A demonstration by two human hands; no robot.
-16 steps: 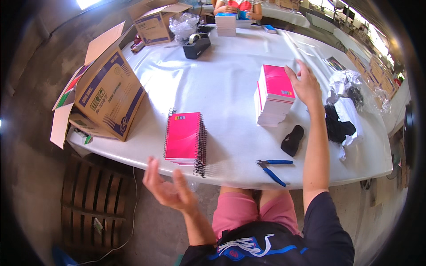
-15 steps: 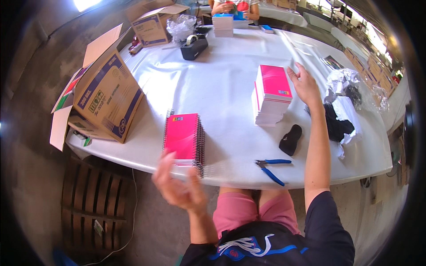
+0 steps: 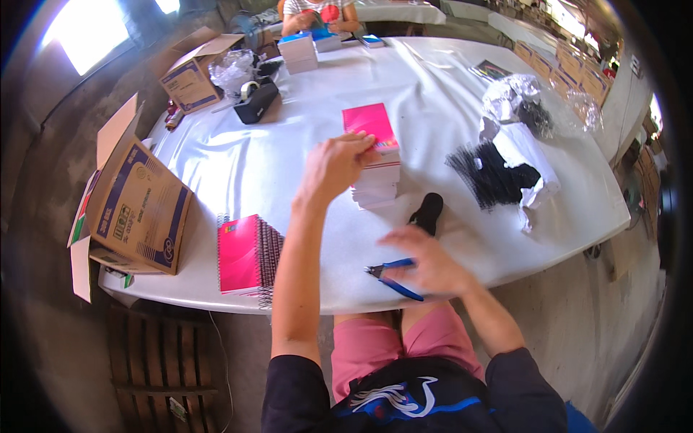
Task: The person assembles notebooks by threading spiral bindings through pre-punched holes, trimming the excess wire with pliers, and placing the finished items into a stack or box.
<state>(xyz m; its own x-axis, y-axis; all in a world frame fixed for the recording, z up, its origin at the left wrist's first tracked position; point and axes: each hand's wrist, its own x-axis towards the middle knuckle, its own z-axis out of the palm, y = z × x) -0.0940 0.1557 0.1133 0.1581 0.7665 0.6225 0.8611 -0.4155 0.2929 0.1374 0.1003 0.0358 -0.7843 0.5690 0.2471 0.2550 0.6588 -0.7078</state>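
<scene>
My left hand [image 3: 338, 164] reaches over the tall stack of pink-covered pads [image 3: 377, 173]. Its fingers are pressed together at the top pink pad [image 3: 368, 121], by the left edge of its cover; the thumb's grip is partly hidden. Smeared by motion, my right hand [image 3: 426, 263] hovers with fingers apart over blue-handled cutting pliers [image 3: 393, 289] near the front edge. A black, elongated object [image 3: 428, 211] lies just beyond that hand. Left of my left forearm is a stack of pink spiral-bound notebooks [image 3: 240, 252] with black wire coils along the sides.
An open cardboard box [image 3: 144, 209] stands at the table's left. Farther back are a tape dispenser [image 3: 256, 102], crumpled plastic [image 3: 231, 72] and another box [image 3: 189, 85]. Black wire coils [image 3: 480, 173] and white wrapping [image 3: 530, 155] lie right. Across the table a person [image 3: 317, 18] handles blue-topped pads.
My left hand has moved from beside the spiral-bound stack up to the pad stack. My right hand has left the pad stack and come down over the pliers. The view has shifted.
</scene>
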